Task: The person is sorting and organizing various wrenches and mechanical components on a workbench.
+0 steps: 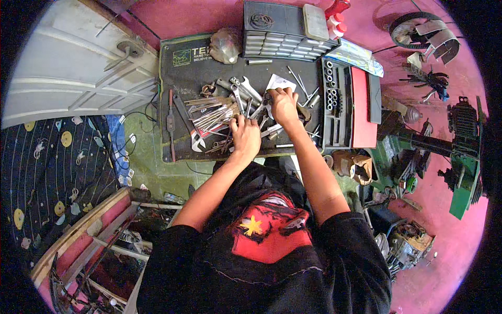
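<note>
Steel wrenches (238,102) under left hand (246,135)

A grey plastic drawer organiser (282,31) stands at the far edge of the black work mat (180,83). Right of the organiser lies an open socket case with a red lid (349,107). Farther right of it sits a green machine (463,172). Left of the organiser, beyond the mat, lies a pale grey panelled door (73,68).
</note>
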Demonstrator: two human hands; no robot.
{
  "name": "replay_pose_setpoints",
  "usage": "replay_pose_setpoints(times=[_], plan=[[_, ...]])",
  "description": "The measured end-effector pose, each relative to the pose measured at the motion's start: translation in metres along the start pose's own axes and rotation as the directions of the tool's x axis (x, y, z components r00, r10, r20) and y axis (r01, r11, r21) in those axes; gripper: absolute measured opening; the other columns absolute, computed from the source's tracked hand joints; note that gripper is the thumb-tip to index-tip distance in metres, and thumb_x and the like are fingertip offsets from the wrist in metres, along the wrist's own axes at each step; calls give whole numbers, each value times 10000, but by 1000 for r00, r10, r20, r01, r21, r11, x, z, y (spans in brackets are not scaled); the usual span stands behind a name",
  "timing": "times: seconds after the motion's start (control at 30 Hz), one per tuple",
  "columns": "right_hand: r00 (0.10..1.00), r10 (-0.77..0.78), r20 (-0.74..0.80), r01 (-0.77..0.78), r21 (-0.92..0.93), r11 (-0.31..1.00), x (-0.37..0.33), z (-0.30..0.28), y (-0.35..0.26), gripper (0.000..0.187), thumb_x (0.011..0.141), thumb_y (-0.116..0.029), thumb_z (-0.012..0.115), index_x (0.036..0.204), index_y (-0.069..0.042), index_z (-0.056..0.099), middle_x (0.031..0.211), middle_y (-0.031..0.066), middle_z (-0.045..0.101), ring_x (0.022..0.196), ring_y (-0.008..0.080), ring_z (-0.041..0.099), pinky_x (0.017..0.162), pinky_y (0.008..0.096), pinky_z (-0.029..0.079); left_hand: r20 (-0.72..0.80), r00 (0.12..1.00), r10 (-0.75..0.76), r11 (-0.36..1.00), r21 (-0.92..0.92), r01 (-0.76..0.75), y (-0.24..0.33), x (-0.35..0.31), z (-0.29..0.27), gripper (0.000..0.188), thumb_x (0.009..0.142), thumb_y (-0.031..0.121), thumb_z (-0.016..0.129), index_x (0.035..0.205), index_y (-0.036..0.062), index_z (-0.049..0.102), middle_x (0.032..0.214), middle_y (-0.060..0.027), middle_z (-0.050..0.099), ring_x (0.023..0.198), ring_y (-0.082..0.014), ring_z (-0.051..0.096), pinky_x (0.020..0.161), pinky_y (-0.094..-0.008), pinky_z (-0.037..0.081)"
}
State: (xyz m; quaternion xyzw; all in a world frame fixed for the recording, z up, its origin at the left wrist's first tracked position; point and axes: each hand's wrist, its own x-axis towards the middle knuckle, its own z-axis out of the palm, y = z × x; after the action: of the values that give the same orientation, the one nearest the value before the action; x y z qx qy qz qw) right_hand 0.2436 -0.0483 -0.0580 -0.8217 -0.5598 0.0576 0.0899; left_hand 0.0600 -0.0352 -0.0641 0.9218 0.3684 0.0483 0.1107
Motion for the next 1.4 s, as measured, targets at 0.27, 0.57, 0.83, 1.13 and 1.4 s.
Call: replay_pose_setpoints(times=[0.27, 0.57, 0.83, 1.13, 1.4], plan=[[961, 267, 71, -277, 258, 926, -6, -7, 12, 208, 886, -142, 691, 1065, -105, 790, 1090, 155, 772, 1128, 416, 599, 986, 587, 419, -53, 999, 1, 999, -53, -4, 1, -2, 4, 156, 857, 83, 660, 966, 20, 753, 1010, -147, 753, 1170, -318, 576, 1076, -540, 330], [946, 316, -69, -272, 361, 892, -34, -88, 2, 160, 904, -130, 748, 1051, -131, 813, 1092, 121, 740, 1167, 381, 568, 1024, 570, 358, -142, 990, -10, 955, -295, -32, 23, 11, -26, 198, 811, 147, 768, 969, 34, 733, 1020, -129, 769, 1194, -298, 567, 1054, -531, 300], [950, 20, -313, 73, 283, 956, -31, -144, -17, 187, 880, -86, 779, 1044, -167, 812, 1011, 18, 723, 1117, 292, 574, 1031, 479, 347, -223, 971, -90, 899, -437, -17, 40, 41, -51, 215, 815, 156, 817, 1004, 96, 736, 975, -87, 750, 1098, -285, 604, 989, -488, 310], [945, -95, -312, 198, 315, 928, -31, -150, -8, 242, 849, -59, 776, 1054, -183, 813, 1038, 1, 713, 1134, 277, 561, 1027, 444, 347, -235, 971, -46, 878, -472, -73, 34, 65, -46, 233, 814, 178, 842, 1015, 119, 741, 986, -37, 775, 1108, -290, 622, 986, -498, 314], [921, -172, -350, 261, 224, 939, -33, -161, -1, 233, 854, -51, 764, 1039, -186, 809, 1037, -3, 699, 1130, 275, 558, 1032, 464, 350, -314, 948, 52, 804, -550, -227, 37, 78, -54, 269, 815, 164, 850, 1081, 159, 814, 975, -31, 786, 1050, -260, 654, 966, -475, 345]])
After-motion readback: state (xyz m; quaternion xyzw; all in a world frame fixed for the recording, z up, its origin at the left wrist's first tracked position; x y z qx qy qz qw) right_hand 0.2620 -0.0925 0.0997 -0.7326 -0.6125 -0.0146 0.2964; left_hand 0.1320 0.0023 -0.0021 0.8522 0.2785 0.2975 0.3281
